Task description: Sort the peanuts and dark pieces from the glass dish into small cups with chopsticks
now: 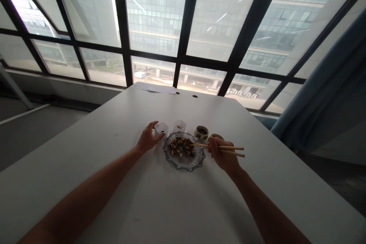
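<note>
My left hand (148,137) grips a small clear plastic cup (161,129) at the left rim of a scalloped glass bowl (185,166); something small and dark lies in the cup. Inside the bowl is a heap of nuts or seeds in shells (180,146), brown and pale. A pair of wooden chopsticks (231,150) is held in my right hand (222,157), their tips reaching into the heap. Whether the tips pinch a piece is too small to tell. Behind the bowl stands a second clear cup (179,125) with a little yellowish content.
A patterned ceramic cup (201,132) stands right of the clear cups, and another round cup (217,136) is partly hidden behind my right hand. Papers (156,88) lie at the white table's (120,194) far end, before large windows. A blue curtain (317,84) hangs on the right.
</note>
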`<state>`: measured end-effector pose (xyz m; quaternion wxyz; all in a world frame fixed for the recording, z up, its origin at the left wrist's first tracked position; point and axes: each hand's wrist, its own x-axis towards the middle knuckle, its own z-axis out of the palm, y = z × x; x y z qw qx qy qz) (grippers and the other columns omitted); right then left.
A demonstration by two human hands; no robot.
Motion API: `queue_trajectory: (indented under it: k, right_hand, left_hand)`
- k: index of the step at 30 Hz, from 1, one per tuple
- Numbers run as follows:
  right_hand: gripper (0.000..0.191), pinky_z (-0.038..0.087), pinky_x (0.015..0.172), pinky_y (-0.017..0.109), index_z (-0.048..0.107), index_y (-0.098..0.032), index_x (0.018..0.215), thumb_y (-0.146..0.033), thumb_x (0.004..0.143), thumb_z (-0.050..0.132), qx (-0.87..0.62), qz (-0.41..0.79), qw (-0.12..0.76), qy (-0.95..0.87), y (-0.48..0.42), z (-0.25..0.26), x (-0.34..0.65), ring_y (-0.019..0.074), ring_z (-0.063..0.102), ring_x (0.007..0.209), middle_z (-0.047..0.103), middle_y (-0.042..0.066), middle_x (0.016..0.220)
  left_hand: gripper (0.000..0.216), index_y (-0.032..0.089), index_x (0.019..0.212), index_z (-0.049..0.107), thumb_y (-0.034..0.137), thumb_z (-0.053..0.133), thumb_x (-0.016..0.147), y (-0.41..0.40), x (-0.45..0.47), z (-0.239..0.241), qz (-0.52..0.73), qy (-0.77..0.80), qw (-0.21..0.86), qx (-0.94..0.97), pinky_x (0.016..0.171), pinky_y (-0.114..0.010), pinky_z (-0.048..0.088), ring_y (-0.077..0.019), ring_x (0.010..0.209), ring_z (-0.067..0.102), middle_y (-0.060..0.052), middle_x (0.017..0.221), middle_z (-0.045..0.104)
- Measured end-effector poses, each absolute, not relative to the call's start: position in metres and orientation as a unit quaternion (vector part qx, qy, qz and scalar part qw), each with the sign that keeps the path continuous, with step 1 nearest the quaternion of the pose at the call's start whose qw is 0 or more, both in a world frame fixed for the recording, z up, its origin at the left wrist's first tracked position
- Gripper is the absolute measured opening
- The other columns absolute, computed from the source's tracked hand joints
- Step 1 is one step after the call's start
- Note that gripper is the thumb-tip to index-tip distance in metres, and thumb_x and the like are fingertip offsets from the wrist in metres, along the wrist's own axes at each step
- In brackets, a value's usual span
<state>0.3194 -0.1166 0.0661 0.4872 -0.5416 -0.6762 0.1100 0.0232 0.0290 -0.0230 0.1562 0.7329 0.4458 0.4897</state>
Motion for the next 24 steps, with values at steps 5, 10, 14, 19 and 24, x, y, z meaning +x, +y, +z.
queue_trajectory:
  k: [5, 10, 14, 19, 24]
  right_hand:
    - [0.048, 0.044, 0.039, 0.023, 0.062, -0.022, 0.069, -0.061, 0.094, 0.05, -0.543, 0.143, 0.474, -0.678, -0.112, 0.06, 0.32, 0.0128, 0.057, 0.041, 0.063, 0.001, 0.054]
    - [0.048, 0.044, 0.037, 0.024, 0.062, -0.022, 0.069, -0.064, 0.092, 0.053, -0.548, 0.176, 0.497, -0.649, -0.108, 0.055, 0.321, 0.0138, 0.058, 0.039, 0.064, 0.001, 0.053]
    - [0.049, 0.043, 0.035, 0.023, 0.062, -0.021, 0.07, -0.066, 0.09, 0.054, -0.54, 0.195, 0.531, -0.623, -0.108, 0.055, 0.32, 0.0135, 0.057, 0.037, 0.062, 0.001, 0.052]
    - [0.059, 0.04, 0.029, 0.023, 0.061, -0.019, 0.068, -0.075, 0.082, 0.055, -0.567, 0.248, 0.61, -0.495, -0.103, 0.062, 0.324, 0.0127, 0.053, 0.031, 0.062, 0.002, 0.047]
    - [0.061, 0.039, 0.027, 0.024, 0.058, -0.018, 0.062, -0.079, 0.075, 0.06, -0.551, 0.285, 0.663, -0.419, -0.097, 0.072, 0.335, 0.0137, 0.052, 0.029, 0.062, 0.004, 0.043]
  left_hand:
    - [0.062, 0.02, 0.129, 0.052, 0.049, 0.07, 0.078, 0.029, 0.023, -0.024, 0.487, 0.455, 0.148, 0.73, 0.089, -0.044, 0.056, -0.0256, 0.101, 0.067, -0.013, 0.126, 0.064]
    - [0.06, 0.02, 0.129, 0.052, 0.047, 0.069, 0.079, 0.027, 0.023, -0.022, 0.483, 0.459, 0.143, 0.732, 0.089, -0.043, 0.056, -0.0257, 0.102, 0.067, -0.012, 0.124, 0.065]
    - [0.059, 0.019, 0.129, 0.052, 0.046, 0.069, 0.079, 0.027, 0.023, -0.023, 0.476, 0.464, 0.144, 0.733, 0.09, -0.044, 0.056, -0.0265, 0.103, 0.066, -0.012, 0.125, 0.064]
    - [0.061, 0.018, 0.129, 0.051, 0.048, 0.069, 0.079, 0.026, 0.022, -0.021, 0.47, 0.469, 0.141, 0.734, 0.093, -0.046, 0.054, -0.0284, 0.108, 0.065, -0.014, 0.128, 0.063]
    - [0.057, 0.018, 0.13, 0.053, 0.045, 0.068, 0.081, 0.01, 0.032, 0.018, 0.467, 0.433, 0.037, 0.77, 0.111, -0.051, 0.039, -0.0322, 0.131, 0.05, -0.015, 0.139, 0.057]
